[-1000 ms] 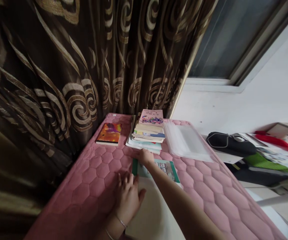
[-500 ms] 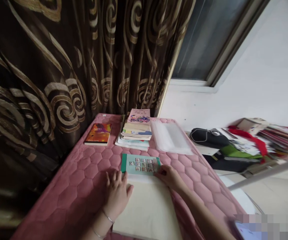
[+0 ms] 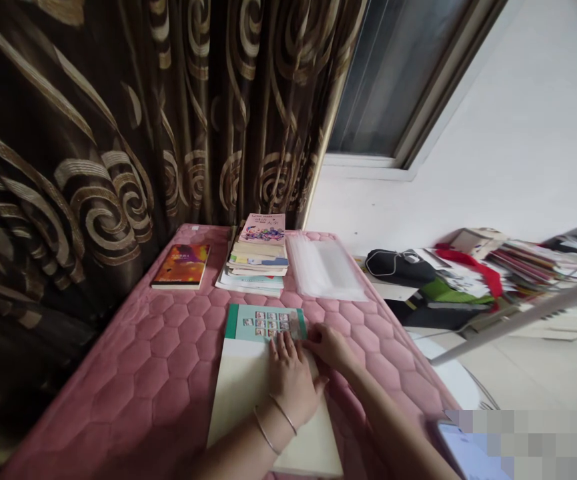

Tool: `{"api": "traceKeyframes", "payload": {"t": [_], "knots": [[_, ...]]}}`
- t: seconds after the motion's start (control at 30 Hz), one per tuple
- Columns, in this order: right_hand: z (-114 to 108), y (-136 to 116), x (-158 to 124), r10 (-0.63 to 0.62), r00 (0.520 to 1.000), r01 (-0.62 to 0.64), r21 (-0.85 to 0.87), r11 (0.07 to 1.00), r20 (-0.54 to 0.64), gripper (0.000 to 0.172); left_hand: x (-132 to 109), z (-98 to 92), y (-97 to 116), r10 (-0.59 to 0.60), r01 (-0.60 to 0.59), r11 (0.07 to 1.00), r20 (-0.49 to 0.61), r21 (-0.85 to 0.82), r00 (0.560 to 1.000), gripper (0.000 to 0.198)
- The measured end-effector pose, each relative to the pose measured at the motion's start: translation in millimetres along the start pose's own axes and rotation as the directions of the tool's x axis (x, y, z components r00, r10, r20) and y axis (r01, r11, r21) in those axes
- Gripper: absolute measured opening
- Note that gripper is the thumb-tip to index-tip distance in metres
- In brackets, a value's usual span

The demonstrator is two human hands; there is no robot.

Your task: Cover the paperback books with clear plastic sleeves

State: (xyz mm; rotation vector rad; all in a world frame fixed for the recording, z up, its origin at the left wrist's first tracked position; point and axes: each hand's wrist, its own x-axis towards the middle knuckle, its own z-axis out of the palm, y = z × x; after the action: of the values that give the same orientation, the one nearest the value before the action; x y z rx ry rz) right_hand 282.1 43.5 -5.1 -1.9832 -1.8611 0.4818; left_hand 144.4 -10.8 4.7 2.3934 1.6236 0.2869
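A book with a green cover [image 3: 242,327], printed with rows of small pictures, lies flat on the pink quilted surface. A cream, blank sheet or page [image 3: 238,393] stretches from its lower edge toward me; how the two join is not clear. My left hand [image 3: 293,377], wearing two thin bracelets at the wrist, rests flat with fingers stretched out across the cream part, fingertips reaching the green cover. At the book's right edge, my right hand [image 3: 329,347] has its fingers curled and pinched on the border. Its fingertips are partly hidden.
Beyond stand a stack of books [image 3: 261,257], an orange book [image 3: 182,267] and translucent plastic sheets [image 3: 325,267]. A patterned curtain [image 3: 193,133] hangs behind. A phone-like screen [image 3: 468,450] is at lower right, with cluttered papers and cloth [image 3: 468,280] past the quilt's edge.
My left hand has moved right, from the book's left edge onto its middle and right side. The right hand stays at the right edge. The whole view has shifted slightly.
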Motion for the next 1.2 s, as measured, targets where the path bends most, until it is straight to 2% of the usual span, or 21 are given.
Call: {"api": "traceKeyframes", "payload": {"t": [0.17,0.4,0.47,0.57,0.73,0.83,0.97,1.1,1.2], "knots": [[-0.4,-0.5,10.5,0.093,0.994,-0.100,-0.143,0.985,-0.051,0.022,-1.9,2.2,-1.9,0.013,-0.014,1.000,-0.053,-0.009,0.998,0.080],[-6.5,-6.9,58.9,0.175,0.981,-0.188,-0.188,0.964,-0.087,0.029,-2.2,-3.1,-2.0,0.022,-0.022,1.000,-0.034,0.005,0.999,0.071],[-7.4,-9.2,64.7,0.191,0.977,-0.206,-0.195,0.959,-0.097,0.030,-2.5,-2.2,-2.4,0.030,-0.029,0.999,-0.042,0.015,0.999,0.071],[-6.8,-9.9,53.2,0.170,0.982,-0.184,-0.204,0.961,-0.086,0.027,-1.8,1.3,-3.1,0.026,-0.025,1.000,-0.053,0.020,0.998,0.069],[-4.2,-2.5,8.0,0.088,0.995,-0.097,-0.226,0.969,-0.052,0.024,-0.3,4.2,-2.8,0.013,-0.012,1.000,-0.091,0.010,0.996,0.072],[-5.8,-0.5,1.2,0.100,0.993,-0.111,-0.241,0.964,-0.060,0.026,-0.2,1.0,-1.8,0.008,-0.008,1.000,-0.062,-0.007,0.998,0.071],[-9.7,-4.5,28.7,0.139,0.987,-0.153,-0.237,0.959,-0.076,0.032,1.2,-2.2,-1.0,-0.001,0.001,1.000,-0.014,-0.014,1.000,0.071],[-10.5,-9.5,62.5,0.187,0.978,-0.203,-0.239,0.950,-0.089,0.036,1.1,-0.3,-3.1,0.014,-0.014,1.000,-0.012,-0.005,1.000,0.072],[-8.4,-11.4,69.6,0.189,0.977,-0.207,-0.237,0.949,-0.098,0.035,-0.3,2.3,-6.2,0.031,-0.031,0.999,-0.026,-0.006,0.999,0.068]]}}
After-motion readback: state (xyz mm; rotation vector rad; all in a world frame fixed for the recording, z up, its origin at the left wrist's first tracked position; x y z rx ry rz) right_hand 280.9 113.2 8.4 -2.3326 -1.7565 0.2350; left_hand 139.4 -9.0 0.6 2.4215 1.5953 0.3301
